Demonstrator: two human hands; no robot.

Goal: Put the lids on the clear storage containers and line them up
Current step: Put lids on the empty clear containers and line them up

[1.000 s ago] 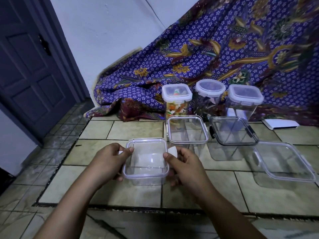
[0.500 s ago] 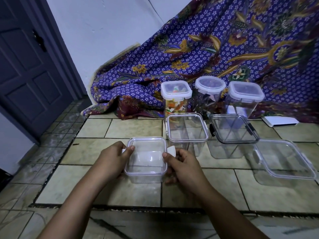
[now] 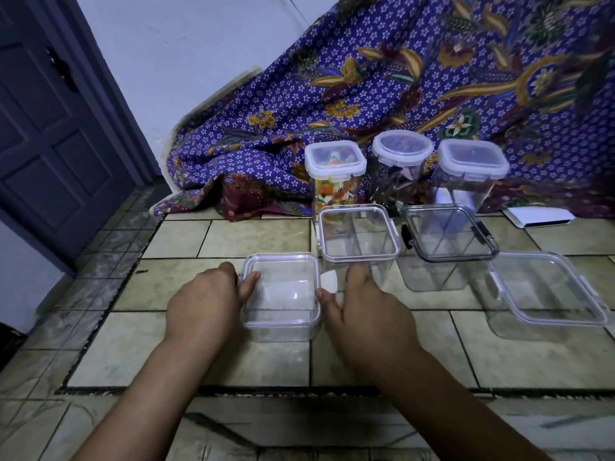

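A small square clear container (image 3: 281,296) with its lid on stands on the tiled floor in front of me. My left hand (image 3: 208,301) grips its left side, thumb on the lid's edge. My right hand (image 3: 362,309) presses against its right side, beside the white lid flap (image 3: 329,280). Behind it stand a clear-lidded square container (image 3: 357,234) and a dark-rimmed one (image 3: 449,232). A wide, low lidded container (image 3: 545,291) sits at the right. Three tall lidded jars (image 3: 334,161) (image 3: 401,149) (image 3: 472,159) line the back.
A purple patterned cloth (image 3: 382,78) drapes over something behind the jars. A flat white box (image 3: 539,217) lies at the back right. A dark door (image 3: 50,128) is at the left. The floor steps down along a dark groove (image 3: 233,390) near me.
Both hands have stayed on the small container; they have turned palm-down and now press on its sides and lid edge. The camera has tilted slightly.
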